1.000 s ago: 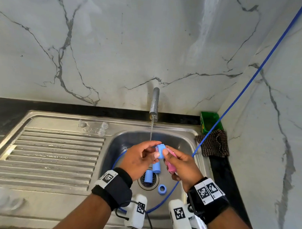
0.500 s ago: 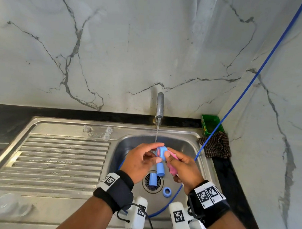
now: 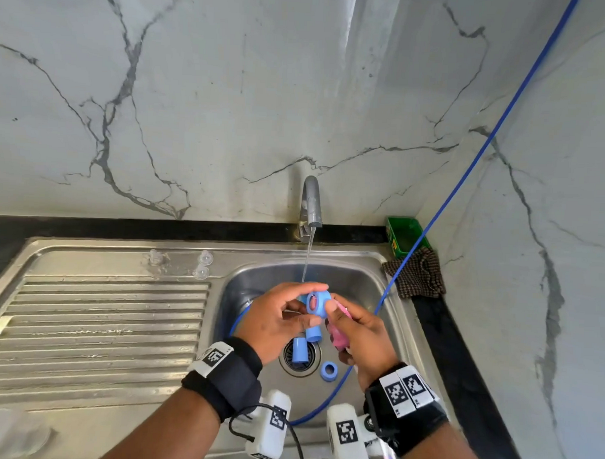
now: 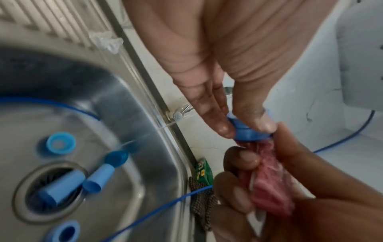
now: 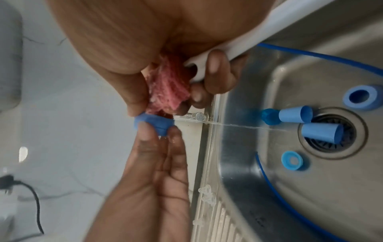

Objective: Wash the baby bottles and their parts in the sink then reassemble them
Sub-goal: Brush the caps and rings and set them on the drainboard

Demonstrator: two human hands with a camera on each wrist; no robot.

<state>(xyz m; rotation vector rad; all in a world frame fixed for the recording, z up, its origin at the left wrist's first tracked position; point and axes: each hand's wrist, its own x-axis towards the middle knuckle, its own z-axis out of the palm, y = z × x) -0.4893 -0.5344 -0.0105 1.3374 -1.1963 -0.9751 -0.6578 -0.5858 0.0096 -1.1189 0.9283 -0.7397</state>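
Note:
Over the sink basin (image 3: 368, 283), my left hand (image 3: 284, 318) pinches a blue bottle ring (image 3: 318, 302) between thumb and fingertips. My right hand (image 3: 356, 330) grips a pink brush (image 3: 338, 333) with a white handle (image 5: 238, 50), its bristles pushed into the ring (image 4: 248, 132). A thin water stream (image 3: 307, 260) falls from the tap (image 3: 311, 202) just behind the ring. On the basin floor lie two blue caps (image 3: 300, 349) by the drain, another blue ring (image 3: 329, 370) and a small blue collar (image 4: 60, 143).
Several clear teats (image 3: 204, 265) sit on the ribbed steel drainboard (image 3: 95, 325) to the left. A blue hose (image 3: 467, 173) runs from the upper right into the basin. A green box (image 3: 405, 234) and checked cloth (image 3: 417, 278) fill the back right corner.
The ring in my left hand has turned, so its opening now faces the camera. Both hands stay together under the stream; the view has tilted up slightly.

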